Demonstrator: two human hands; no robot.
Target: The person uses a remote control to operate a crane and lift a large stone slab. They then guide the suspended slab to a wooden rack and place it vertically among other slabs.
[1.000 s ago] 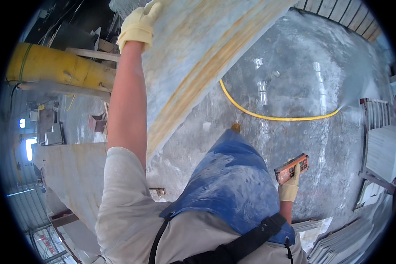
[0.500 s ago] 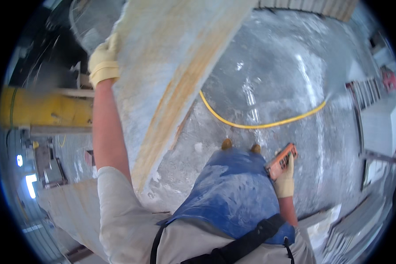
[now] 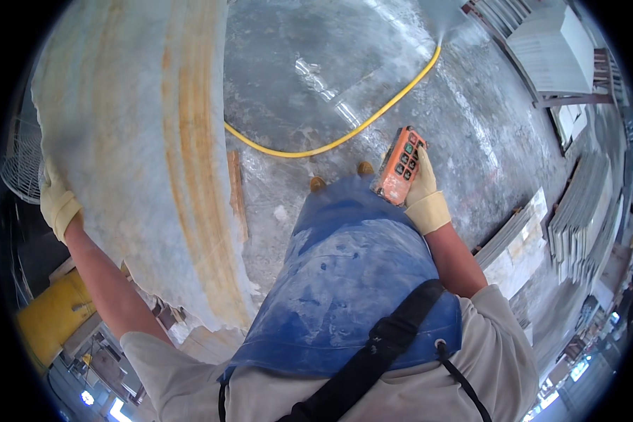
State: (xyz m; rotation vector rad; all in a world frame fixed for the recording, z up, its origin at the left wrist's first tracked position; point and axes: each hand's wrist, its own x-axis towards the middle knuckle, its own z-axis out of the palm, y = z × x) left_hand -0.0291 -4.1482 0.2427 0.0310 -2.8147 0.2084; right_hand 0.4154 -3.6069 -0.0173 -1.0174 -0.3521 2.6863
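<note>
A large pale stone slab point(image 3: 119, 141) with orange-brown veins stands at my left, its rough edge toward the far left. My left hand point(image 3: 55, 200), in a cream glove, is closed on that edge; its fingertips are partly hidden. In front of my blue apron, my right hand point(image 3: 423, 190), gloved too, holds an orange remote control point(image 3: 401, 165) with several dark push buttons. The thumb lies along the buttons' side; whether it presses one I cannot tell.
A yellow hose point(image 3: 309, 152) curves over the wet grey floor point(image 3: 288, 84) ahead of my shoes. Stacked slabs point(image 3: 584, 204) lean at the right, near a pale block point(image 3: 552, 49). A wooden strip point(image 3: 238, 197) lies beside the big slab. At lower left is a yellow beam point(image 3: 56, 316).
The view has turned, so the slab now shows further left and more upright. My right hand has raised the remote control, with its buttons now facing up. My left hand stays on the slab's edge.
</note>
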